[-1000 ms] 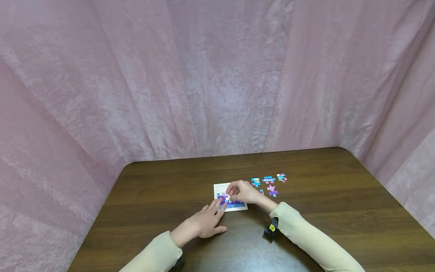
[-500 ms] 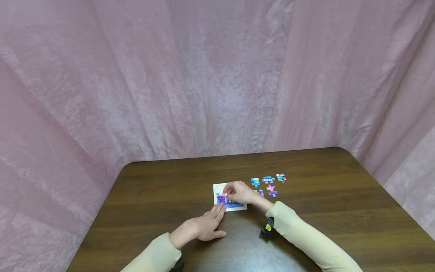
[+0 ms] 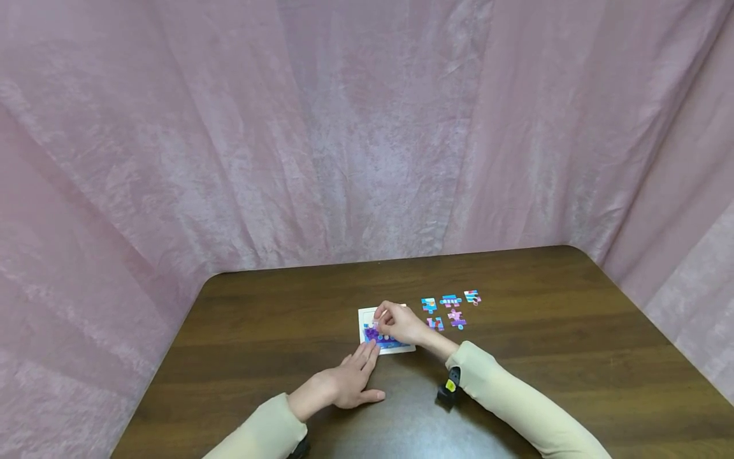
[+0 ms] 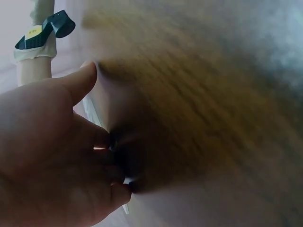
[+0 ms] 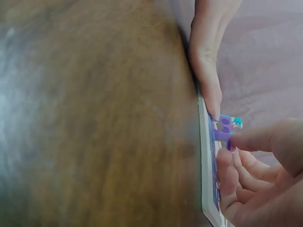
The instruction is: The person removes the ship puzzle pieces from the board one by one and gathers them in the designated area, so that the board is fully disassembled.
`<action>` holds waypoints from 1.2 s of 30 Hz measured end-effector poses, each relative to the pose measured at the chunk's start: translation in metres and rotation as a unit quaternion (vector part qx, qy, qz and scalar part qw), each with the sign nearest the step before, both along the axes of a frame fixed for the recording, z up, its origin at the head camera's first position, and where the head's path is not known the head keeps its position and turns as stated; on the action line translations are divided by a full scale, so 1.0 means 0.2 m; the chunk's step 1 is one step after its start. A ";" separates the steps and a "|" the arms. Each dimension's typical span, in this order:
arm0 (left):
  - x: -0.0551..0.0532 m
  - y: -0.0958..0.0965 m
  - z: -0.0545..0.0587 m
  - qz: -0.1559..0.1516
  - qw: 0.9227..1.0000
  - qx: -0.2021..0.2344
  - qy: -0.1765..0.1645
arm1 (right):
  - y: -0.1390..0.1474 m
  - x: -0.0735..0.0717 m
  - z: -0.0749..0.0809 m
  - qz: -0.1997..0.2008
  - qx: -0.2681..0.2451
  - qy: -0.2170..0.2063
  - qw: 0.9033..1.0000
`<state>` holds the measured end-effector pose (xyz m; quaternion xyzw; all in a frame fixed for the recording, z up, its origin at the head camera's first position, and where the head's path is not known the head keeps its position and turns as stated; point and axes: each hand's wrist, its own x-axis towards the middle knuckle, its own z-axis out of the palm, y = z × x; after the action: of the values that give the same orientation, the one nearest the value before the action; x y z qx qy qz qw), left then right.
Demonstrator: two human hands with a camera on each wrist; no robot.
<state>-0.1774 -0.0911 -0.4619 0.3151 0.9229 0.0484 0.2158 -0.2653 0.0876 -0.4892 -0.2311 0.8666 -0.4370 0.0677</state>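
Observation:
A jigsaw puzzle in a white frame tray point(image 3: 362, 317) lies on the table, its lower part filled with purple and blue pieces. My left hand point(image 3: 350, 380) is flat and spread, its fingertips on the tray's near left edge; the left wrist view shows this hand point(image 4: 52, 146) from the palm side. Over the middle of the tray, my right hand point(image 3: 401, 325) pinches a small puzzle piece point(image 5: 233, 143) between thumb and fingers, which mostly cover it. Purple puzzle pieces point(image 5: 221, 125) show beside those fingertips in the right wrist view.
To the right of the tray lie several loose puzzle pieces point(image 3: 450, 300) in blue, pink and white. All of this rests on a dark brown wooden table point(image 3: 275, 319). Behind its far edge hangs a pink curtain point(image 3: 367, 159).
My right hand has moved slightly left over the tray with the pinched puzzle piece. The left fingers have drawn back a little toward the tray's near edge.

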 end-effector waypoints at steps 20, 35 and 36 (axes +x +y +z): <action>0.01 0.00 -0.04 -0.010 0.999 -0.007 0.036 | 0.03 0.01 0.04 -0.070 -0.040 -0.049 0.996; 0.04 0.01 -0.02 -0.018 0.996 -0.030 0.081 | 0.28 0.01 0.06 -0.097 -0.075 -0.114 0.986; 0.04 0.01 -0.02 -0.017 0.996 -0.028 0.081 | 0.29 0.00 0.06 -0.103 -0.075 -0.121 0.985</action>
<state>-0.1695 -0.0886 -0.4654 0.3278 0.9327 -0.0068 0.1503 -0.2645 0.1465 -0.4776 -0.0907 0.8362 -0.5297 0.1089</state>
